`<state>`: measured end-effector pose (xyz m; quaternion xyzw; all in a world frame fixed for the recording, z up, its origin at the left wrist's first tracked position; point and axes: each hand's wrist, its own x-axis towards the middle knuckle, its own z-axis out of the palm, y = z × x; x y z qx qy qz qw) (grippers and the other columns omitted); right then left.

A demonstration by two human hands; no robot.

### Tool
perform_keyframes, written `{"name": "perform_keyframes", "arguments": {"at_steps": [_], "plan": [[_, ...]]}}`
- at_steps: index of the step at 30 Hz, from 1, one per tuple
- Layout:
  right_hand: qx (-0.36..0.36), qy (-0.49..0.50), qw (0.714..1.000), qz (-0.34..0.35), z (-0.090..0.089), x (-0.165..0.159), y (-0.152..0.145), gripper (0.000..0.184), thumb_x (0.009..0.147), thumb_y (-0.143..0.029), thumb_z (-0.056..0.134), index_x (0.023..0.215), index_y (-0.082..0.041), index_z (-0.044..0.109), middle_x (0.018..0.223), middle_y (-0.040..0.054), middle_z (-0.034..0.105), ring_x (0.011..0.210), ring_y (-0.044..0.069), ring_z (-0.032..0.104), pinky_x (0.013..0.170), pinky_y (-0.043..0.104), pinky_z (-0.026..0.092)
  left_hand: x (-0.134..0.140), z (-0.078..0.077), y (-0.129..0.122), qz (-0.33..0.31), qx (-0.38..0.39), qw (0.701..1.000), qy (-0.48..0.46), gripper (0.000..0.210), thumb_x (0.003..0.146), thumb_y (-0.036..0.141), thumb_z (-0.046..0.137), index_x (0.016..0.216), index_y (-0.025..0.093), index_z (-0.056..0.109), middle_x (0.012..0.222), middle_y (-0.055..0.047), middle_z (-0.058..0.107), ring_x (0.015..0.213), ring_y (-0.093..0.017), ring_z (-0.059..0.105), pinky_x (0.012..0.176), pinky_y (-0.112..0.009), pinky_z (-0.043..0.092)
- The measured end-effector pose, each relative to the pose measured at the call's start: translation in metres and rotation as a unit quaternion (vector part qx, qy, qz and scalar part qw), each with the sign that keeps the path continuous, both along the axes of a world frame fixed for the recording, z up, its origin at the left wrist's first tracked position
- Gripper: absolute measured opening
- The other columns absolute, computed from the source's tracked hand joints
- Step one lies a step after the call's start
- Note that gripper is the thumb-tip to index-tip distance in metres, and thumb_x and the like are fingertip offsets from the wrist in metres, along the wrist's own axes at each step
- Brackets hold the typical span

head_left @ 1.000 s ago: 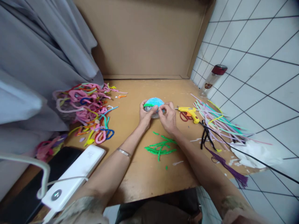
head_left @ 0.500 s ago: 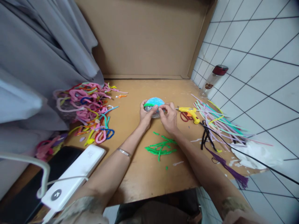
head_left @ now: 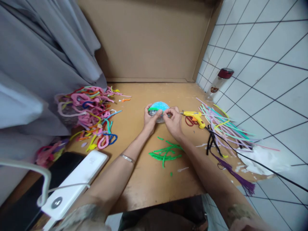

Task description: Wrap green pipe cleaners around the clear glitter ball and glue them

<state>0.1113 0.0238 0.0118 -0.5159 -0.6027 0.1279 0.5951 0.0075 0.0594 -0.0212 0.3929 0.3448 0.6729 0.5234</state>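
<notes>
A round ball (head_left: 159,105) stands at mid-table, its top covered in light-blue strands, with a green strip on its left and a clear or silvery lower part. My left hand (head_left: 150,119) is closed round its left side, thumb across the front. On the right edge my right hand (head_left: 173,119) has thumb and index finger pinched together against the ball; what lies between those fingertips is too small to make out. Several cut green pipe cleaners (head_left: 166,153) lie on the table just below my hands.
To the right are a yellow glue gun (head_left: 196,117) with a black cord, red-handled scissors (head_left: 191,121), loose pipe cleaners (head_left: 222,125), a purple tassel (head_left: 237,175) and a bottle (head_left: 218,83). A tangled pile of pipe cleaners (head_left: 89,109) and a white power bank (head_left: 77,183) occupy the left.
Both hands stay on the ball in nearly the same places. The view has shifted very slightly; nothing else visibly moves.
</notes>
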Motion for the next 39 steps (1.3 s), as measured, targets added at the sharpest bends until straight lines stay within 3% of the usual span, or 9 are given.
{"name": "perform_keyframes", "arguments": {"at_steps": [8,25,30,35,39], "plan": [[-0.015,0.017,1.0,0.017,0.0,0.004,0.001,0.006,0.075,-0.02,0.056,0.07,-0.021,0.059,0.081,0.002,0.055,0.081,0.018,0.055,0.082,0.036,0.048,-0.001,-0.003,0.003,-0.004,0.006,1.0,-0.022,0.065,0.066,0.061,0.075,0.115,0.024,0.052,0.111,-0.006,0.061,0.097,-0.017,0.062,0.087,-0.029,0.049],[-0.034,-0.002,0.998,0.053,-0.003,0.016,0.008,0.007,0.075,-0.02,0.056,0.068,-0.02,0.057,0.077,-0.0008,0.053,0.075,0.014,0.053,0.076,0.032,0.048,-0.002,0.002,0.002,0.013,0.003,1.0,0.023,0.082,0.049,0.052,0.088,0.117,0.025,0.052,0.11,-0.005,0.06,0.092,-0.017,0.062,0.08,-0.027,0.051],[-0.043,-0.001,0.997,0.059,-0.006,0.017,0.01,0.006,0.074,-0.02,0.055,0.068,-0.02,0.057,0.077,-0.0004,0.053,0.074,0.015,0.052,0.074,0.031,0.047,-0.003,0.0,0.002,0.032,0.014,0.997,0.069,0.082,0.051,0.051,0.088,0.12,0.025,0.051,0.113,-0.006,0.057,0.098,-0.018,0.06,0.086,-0.03,0.051],[-0.036,0.002,0.998,0.06,-0.005,0.018,0.01,0.006,0.074,-0.019,0.055,0.068,-0.021,0.056,0.076,-0.0013,0.053,0.075,0.015,0.051,0.075,0.031,0.046,-0.007,-0.002,0.002,0.112,0.042,0.983,0.137,0.073,0.054,0.049,0.087,0.116,0.025,0.056,0.128,-0.008,0.047,0.119,-0.023,0.051,0.1,-0.033,0.045],[-0.031,0.005,0.997,0.069,-0.004,0.019,0.011,0.007,0.073,-0.019,0.055,0.067,-0.021,0.055,0.074,-0.0011,0.053,0.074,0.015,0.051,0.075,0.032,0.046,-0.007,0.001,0.001,0.089,0.045,0.987,0.125,0.07,0.057,0.051,0.085,0.116,0.025,0.056,0.125,-0.008,0.05,0.116,-0.022,0.053,0.098,-0.033,0.046]]}}
